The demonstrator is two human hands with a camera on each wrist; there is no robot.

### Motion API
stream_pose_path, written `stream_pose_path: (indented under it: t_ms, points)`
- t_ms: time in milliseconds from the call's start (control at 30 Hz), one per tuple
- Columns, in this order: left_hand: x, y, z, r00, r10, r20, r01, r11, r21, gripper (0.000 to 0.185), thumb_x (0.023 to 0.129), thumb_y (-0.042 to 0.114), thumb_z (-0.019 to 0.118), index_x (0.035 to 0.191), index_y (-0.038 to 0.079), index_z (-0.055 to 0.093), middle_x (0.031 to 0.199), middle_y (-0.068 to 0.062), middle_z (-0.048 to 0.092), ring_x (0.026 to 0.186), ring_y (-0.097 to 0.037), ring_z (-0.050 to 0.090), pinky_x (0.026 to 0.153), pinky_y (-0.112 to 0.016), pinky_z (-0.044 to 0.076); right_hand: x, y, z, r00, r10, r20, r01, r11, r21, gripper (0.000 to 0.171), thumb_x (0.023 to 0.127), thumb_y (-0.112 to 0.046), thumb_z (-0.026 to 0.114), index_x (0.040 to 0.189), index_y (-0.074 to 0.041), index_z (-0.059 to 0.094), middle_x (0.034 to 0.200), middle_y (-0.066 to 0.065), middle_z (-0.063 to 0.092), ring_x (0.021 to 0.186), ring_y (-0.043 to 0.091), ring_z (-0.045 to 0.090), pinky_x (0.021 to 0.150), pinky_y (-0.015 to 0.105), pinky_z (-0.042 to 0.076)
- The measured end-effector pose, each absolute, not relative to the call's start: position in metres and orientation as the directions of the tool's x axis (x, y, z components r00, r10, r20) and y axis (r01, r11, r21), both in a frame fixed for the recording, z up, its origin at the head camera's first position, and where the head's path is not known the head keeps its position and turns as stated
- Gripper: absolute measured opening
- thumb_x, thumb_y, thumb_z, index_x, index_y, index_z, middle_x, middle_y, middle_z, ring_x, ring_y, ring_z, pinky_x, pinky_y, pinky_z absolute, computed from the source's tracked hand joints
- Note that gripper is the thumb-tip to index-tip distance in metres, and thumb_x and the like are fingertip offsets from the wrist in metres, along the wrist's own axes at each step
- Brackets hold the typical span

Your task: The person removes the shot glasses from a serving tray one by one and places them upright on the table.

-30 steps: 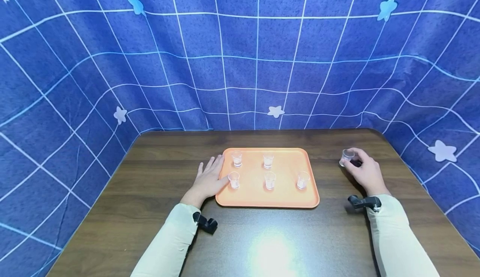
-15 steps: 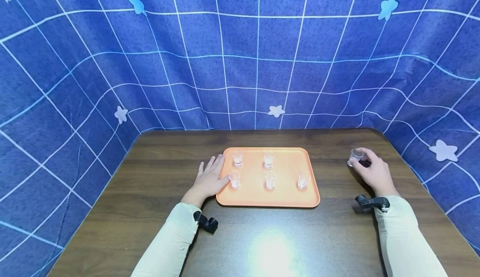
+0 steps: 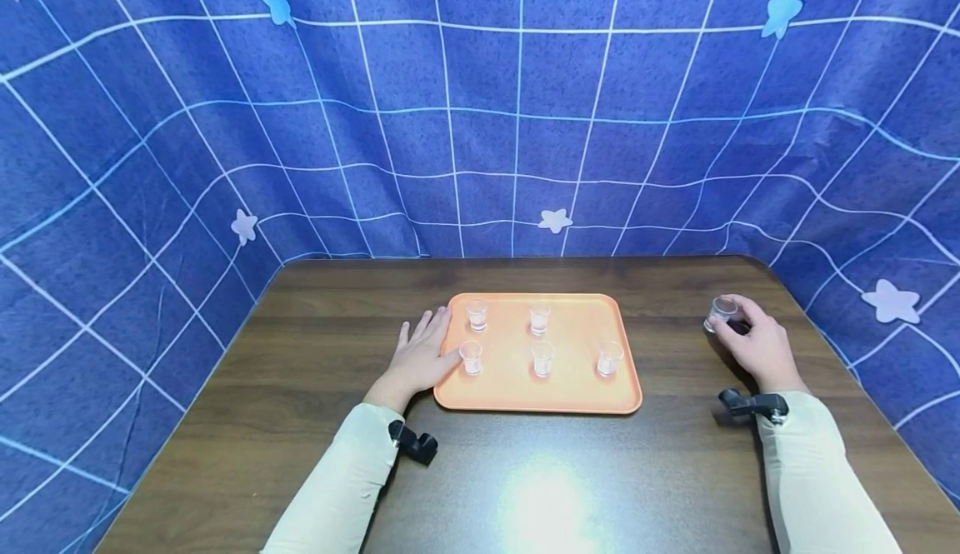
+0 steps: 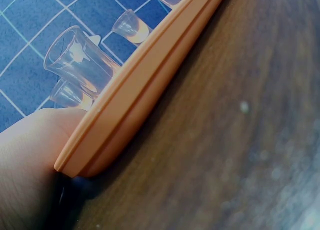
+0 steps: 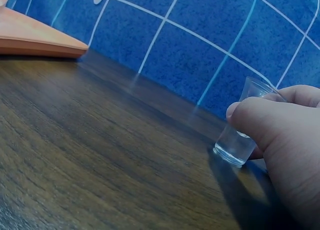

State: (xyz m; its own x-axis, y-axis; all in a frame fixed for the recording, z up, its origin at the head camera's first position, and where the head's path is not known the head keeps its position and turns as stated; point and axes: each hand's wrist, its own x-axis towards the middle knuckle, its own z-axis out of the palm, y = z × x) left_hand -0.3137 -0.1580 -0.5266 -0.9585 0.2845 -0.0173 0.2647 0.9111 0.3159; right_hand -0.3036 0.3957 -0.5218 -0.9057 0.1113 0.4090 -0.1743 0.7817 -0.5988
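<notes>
The left hand [image 3: 420,360] lies flat, fingers straight, against the left rim of the orange rectangular plastic tray [image 3: 570,400]; a nudge there could jolt the five small clear glass cups [image 3: 543,358] standing on it. To the right, well apart from the tray, the right hand [image 3: 759,346] pinches a sixth small clear glass cup [image 3: 721,313] resting upright on the dark wooden table [image 3: 525,471]; a sideways squeeze of that slick wall might tip it.
</notes>
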Motion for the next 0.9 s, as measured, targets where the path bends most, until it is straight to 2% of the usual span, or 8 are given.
stream_pose_path:
  t_ms: [167,367,433,533,733,900]
  points:
    - [-0.3149,-0.1582,-0.5275,-0.959,0.284,-0.019,0.264,0.913,0.310,0.087,0.099,0.063,0.037,0.164,0.014,0.005,0.170,-0.007,0.012,0.156,-0.029,0.004,0.120,-0.060,-0.003,-0.3034,0.3961,-0.5218,-0.905,0.108,0.411,-0.174,0.788,-0.590,0.045,0.094,-0.028,0.071,0.132,-0.007,0.060,0.107,0.022,0.073,0.104,0.037,0.061,0.087,0.053,0.042]
    - [-0.3153,-0.1585,-0.5275,-0.960,0.281,-0.024,0.259,0.914,0.313,0.087,0.099,0.064,0.037,0.164,0.015,0.004,0.170,-0.005,0.011,0.156,-0.028,0.004,0.120,-0.060,-0.003,-0.3044,0.3968,-0.5217,-0.899,0.096,0.427,-0.186,0.800,-0.571,0.044,0.093,-0.027,0.072,0.130,-0.007,0.061,0.106,0.020,0.074,0.097,0.022,0.062,0.085,0.045,0.042]
    - [-0.3150,-0.1582,-0.5268,-0.959,0.281,-0.025,0.259,0.913,0.314,0.088,0.099,0.063,0.037,0.164,0.014,0.004,0.170,-0.005,0.011,0.156,-0.029,0.004,0.120,-0.060,-0.003,-0.3055,0.3970,-0.5215,-0.893,0.084,0.443,-0.202,0.804,-0.560,0.043,0.092,-0.025,0.073,0.129,-0.006,0.062,0.104,0.020,0.074,0.095,0.023,0.064,0.083,0.042,0.043]
    - [-0.3146,-0.1579,-0.5256,-0.959,0.282,-0.025,0.261,0.913,0.314,0.088,0.099,0.063,0.038,0.164,0.014,0.005,0.170,-0.007,0.012,0.156,-0.030,0.004,0.120,-0.061,-0.003,-0.3072,0.3969,-0.5215,-0.870,0.050,0.491,-0.252,0.812,-0.527,0.041,0.089,-0.020,0.074,0.125,-0.003,0.063,0.101,0.022,0.074,0.091,0.033,0.068,0.082,0.041,0.041]
    - [-0.3139,-0.1577,-0.5238,-0.960,0.279,-0.027,0.257,0.914,0.314,0.087,0.100,0.063,0.037,0.164,0.014,0.005,0.170,-0.008,0.013,0.156,-0.030,0.005,0.120,-0.060,-0.003,-0.3080,0.3977,-0.5217,-0.848,0.016,0.529,-0.293,0.819,-0.494,0.041,0.088,-0.019,0.072,0.123,0.000,0.062,0.100,0.027,0.073,0.093,0.045,0.063,0.088,0.056,0.032]
    - [-0.3131,-0.1572,-0.5233,-0.960,0.279,-0.028,0.256,0.914,0.315,0.087,0.100,0.064,0.036,0.164,0.014,0.005,0.169,-0.008,0.013,0.156,-0.030,0.005,0.120,-0.061,-0.002,-0.3076,0.3989,-0.5232,-0.873,0.027,0.487,-0.255,0.825,-0.504,0.043,0.091,-0.024,0.070,0.126,-0.002,0.059,0.103,0.030,0.070,0.102,0.052,0.057,0.107,0.071,0.018]
